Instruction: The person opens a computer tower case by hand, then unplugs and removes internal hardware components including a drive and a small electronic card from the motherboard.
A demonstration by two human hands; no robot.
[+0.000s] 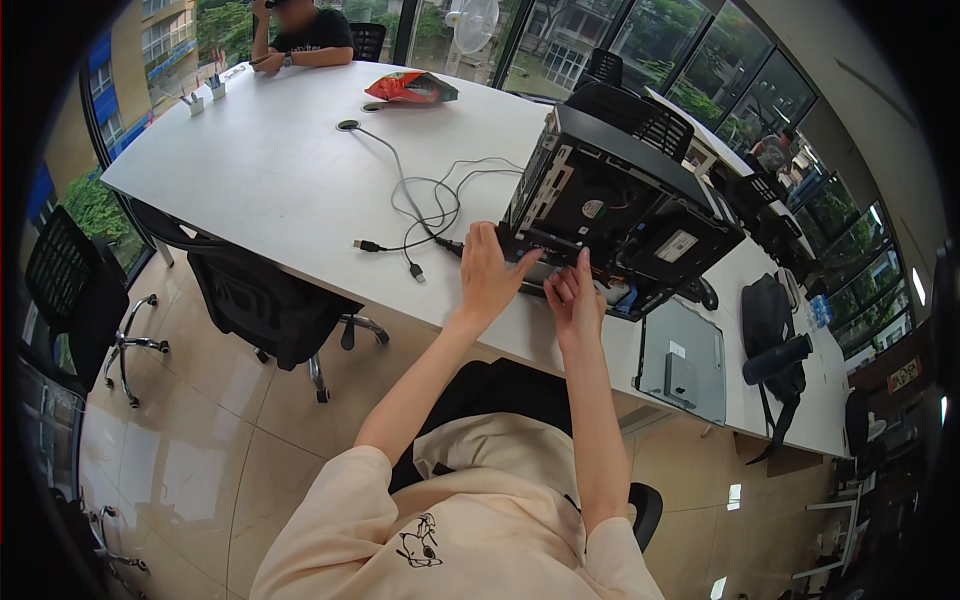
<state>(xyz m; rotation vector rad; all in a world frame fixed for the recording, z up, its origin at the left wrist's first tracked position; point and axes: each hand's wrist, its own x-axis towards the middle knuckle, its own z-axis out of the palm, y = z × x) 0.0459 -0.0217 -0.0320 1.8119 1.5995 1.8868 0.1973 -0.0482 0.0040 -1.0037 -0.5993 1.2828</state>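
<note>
An opened black desktop computer case stands at the near edge of the white table, its inside facing me. Within it show a round fan area and a drive with a white label. My left hand grips the left end of a slim black bar-shaped part at the case's lower left; its exact kind is unclear. My right hand is against the same part, index finger pointing up and the other fingers curled. Part of the fingers' contact is hidden.
A grey metal side panel lies right of the case. Beyond it are a black bag and a dark bottle. Loose cables with USB plugs lie left. A red packet and a seated person are farther off.
</note>
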